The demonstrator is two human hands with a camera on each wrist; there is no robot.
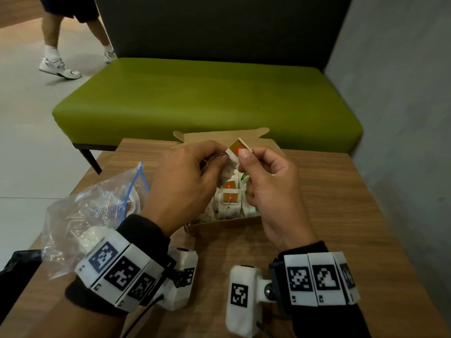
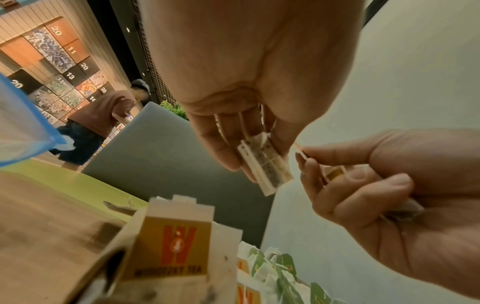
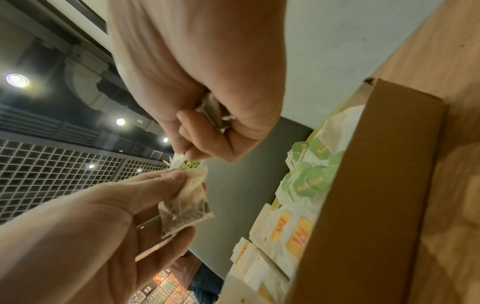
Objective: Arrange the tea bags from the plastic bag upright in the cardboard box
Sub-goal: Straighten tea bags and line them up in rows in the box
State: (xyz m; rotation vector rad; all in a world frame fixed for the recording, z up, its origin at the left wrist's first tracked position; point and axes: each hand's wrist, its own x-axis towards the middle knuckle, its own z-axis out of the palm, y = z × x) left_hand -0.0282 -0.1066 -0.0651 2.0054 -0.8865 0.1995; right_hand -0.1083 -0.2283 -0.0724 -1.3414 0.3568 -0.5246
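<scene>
Above the open cardboard box (image 1: 224, 225), my left hand (image 1: 219, 159) pinches a tea bag (image 2: 265, 166) by its top. My right hand (image 1: 244, 157) pinches that bag's gold and white tag (image 1: 238, 148) between thumb and forefinger. A second, crumpled tea bag (image 3: 213, 113) sits tucked in my right palm. Inside the box, gold-tagged tea bags (image 1: 229, 198) stand upright in rows, with green-tagged ones (image 3: 309, 179) behind them. The clear plastic bag (image 1: 92, 211) with a blue zip lies on the table to the left, a few tea bags dimly visible inside.
The box stands on a wooden table (image 1: 341, 215), its lid flap (image 1: 219, 135) open at the far side. A green bench (image 1: 207, 101) and grey wall lie beyond. A person (image 1: 61, 32) walks across the floor at the far left.
</scene>
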